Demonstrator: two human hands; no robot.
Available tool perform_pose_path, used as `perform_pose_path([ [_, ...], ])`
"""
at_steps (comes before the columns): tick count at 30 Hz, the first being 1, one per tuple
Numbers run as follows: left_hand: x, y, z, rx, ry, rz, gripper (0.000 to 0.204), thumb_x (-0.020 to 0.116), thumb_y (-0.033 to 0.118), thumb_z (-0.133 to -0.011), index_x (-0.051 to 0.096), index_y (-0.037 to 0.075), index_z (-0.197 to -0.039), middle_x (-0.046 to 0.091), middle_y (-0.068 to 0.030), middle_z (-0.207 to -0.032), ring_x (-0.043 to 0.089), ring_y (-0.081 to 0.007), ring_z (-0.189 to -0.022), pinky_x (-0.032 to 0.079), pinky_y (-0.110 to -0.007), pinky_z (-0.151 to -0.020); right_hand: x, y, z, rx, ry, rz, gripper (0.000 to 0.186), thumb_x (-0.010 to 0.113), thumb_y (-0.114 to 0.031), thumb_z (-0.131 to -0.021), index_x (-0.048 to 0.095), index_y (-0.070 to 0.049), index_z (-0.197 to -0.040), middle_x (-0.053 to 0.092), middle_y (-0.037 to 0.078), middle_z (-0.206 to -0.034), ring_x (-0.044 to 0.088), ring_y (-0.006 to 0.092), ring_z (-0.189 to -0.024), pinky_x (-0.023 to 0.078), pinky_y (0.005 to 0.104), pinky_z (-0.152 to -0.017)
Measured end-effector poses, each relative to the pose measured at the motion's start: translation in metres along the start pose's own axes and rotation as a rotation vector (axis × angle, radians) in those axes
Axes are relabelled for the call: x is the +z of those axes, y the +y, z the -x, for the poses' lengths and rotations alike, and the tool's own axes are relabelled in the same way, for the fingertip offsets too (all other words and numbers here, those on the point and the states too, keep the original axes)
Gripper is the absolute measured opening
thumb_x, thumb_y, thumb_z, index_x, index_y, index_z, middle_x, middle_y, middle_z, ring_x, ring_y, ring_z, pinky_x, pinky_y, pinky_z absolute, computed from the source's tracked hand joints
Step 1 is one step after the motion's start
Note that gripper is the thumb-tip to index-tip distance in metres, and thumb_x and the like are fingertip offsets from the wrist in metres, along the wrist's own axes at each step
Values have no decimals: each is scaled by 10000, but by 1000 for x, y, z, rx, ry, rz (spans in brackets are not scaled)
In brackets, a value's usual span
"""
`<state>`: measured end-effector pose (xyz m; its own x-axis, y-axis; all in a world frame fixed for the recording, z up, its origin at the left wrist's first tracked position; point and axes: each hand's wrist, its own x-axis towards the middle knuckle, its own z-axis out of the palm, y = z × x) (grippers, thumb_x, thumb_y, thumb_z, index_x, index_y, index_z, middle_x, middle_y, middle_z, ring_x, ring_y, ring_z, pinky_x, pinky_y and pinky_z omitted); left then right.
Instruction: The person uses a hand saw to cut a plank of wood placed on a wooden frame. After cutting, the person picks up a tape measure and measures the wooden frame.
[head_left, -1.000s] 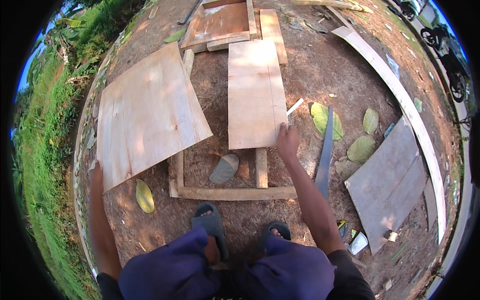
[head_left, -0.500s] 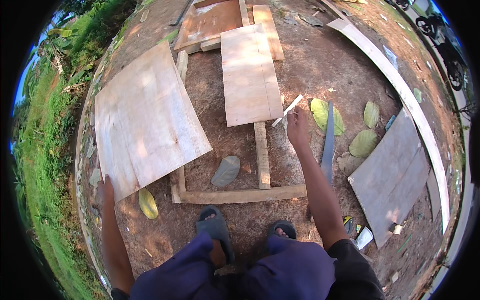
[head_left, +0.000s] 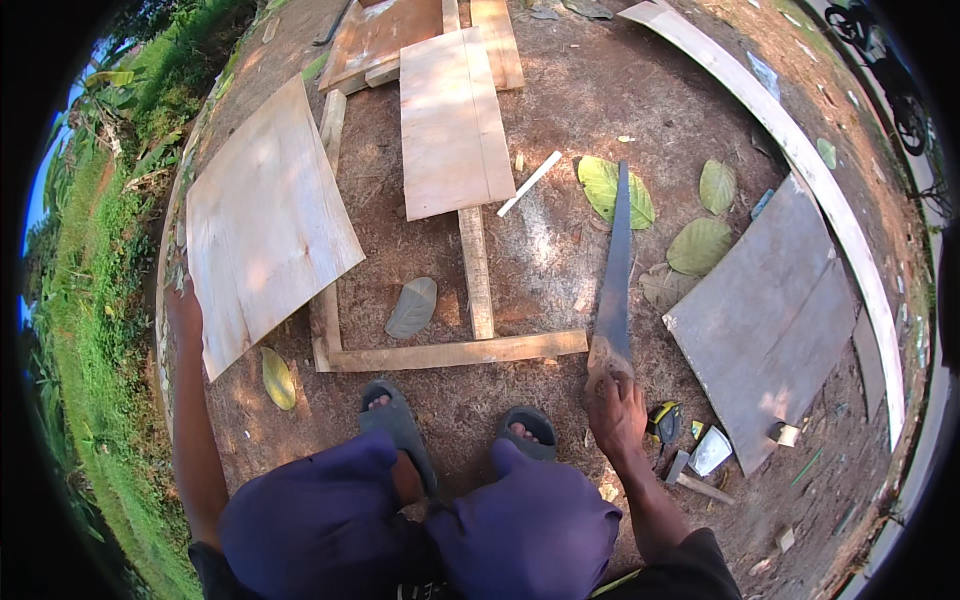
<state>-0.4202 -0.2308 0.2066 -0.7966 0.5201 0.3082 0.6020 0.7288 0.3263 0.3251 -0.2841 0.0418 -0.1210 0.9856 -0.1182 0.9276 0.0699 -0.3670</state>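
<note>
A large pale plywood sheet (head_left: 265,230) lies tilted at the left, resting over the side of a wooden frame (head_left: 460,352). My left hand (head_left: 184,308) is closed on its left edge; the fingertips are partly hidden. To the right of the frame, a hand saw (head_left: 615,270) lies on the ground with its blade pointing away from me. The fingers of my right hand (head_left: 618,408) are closed round its wooden handle. A smaller plywood panel (head_left: 455,125) lies across the frame's middle bar, and a thin white wooden strip (head_left: 529,183) is beside its near right corner.
A yellow and black tape measure (head_left: 663,422), a hammer (head_left: 700,484) and a white container (head_left: 710,452) lie right of my right hand. Beyond them are a grey board (head_left: 765,325) and a long pale plank (head_left: 800,150). A shallow wooden box (head_left: 395,40) stands at the far side.
My right hand has moved back from beside the thin strip to the saw handle and closed on it. My left hand stays on the plywood sheet. The whole view has shifted somewhat.
</note>
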Motion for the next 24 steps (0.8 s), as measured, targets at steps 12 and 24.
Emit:
perform_pose_path([
  [12, 43, 291, 4, 509, -173, 75, 729, 625, 529, -977, 519, -49, -1407, 580, -310, -1398, 566, -421, -1314, 444, -471, -1094, 12, 25, 10, -140, -183, 120, 600, 721, -206, -804, 525, -21, -1340, 664, 169, -1212, 643, 332, -1125, 483, 489, -976],
  [24, 156, 493, 16, 803, -595, -93, 717, 650, 503, -952, 538, -48, -1395, 613, -305, -1356, 583, -423, -1287, 459, -477, -1077, -218, 6, -31, 465, 377, -1198, 452, 643, -72, -890, 493, 20, -1307, 622, 97, -1022, 618, 171, -884, 525, 315, -803],
])
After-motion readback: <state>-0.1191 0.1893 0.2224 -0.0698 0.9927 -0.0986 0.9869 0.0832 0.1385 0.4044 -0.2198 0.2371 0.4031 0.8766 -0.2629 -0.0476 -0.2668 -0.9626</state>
